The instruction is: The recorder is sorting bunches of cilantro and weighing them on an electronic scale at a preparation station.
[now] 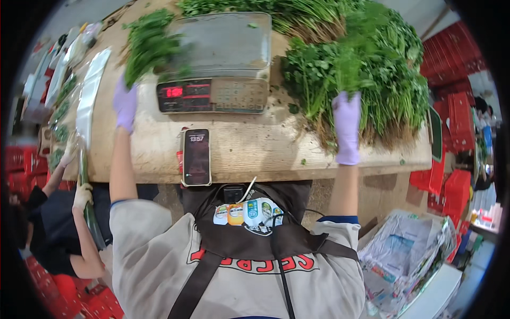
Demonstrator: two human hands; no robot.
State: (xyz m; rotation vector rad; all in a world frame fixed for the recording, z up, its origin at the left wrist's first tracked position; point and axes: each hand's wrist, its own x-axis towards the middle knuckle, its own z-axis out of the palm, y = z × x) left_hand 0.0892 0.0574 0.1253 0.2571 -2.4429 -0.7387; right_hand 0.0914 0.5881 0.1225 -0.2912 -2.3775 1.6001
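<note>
Your gloves (348, 127) look like thin, matt rubber, and your shirt (143, 239) is matt cloth; the table (146, 151) before you is wood with a dull, visible grain, the scale's plate (223, 42) smooth, scuffed metal, your phone's screen (196, 157) glossy glass, the crates (459, 119) smooth plastic, and the sheet (93, 87) at your left shiny plastic film

A produce-packing workroom, by its look — a weighing scale (226, 45) between left hand (125, 103) and right hand (347, 127) on the wooden counter (255, 141), leafy greens (393, 85) heaped by the latter, red crates (458, 122) stacked beyond.
</note>
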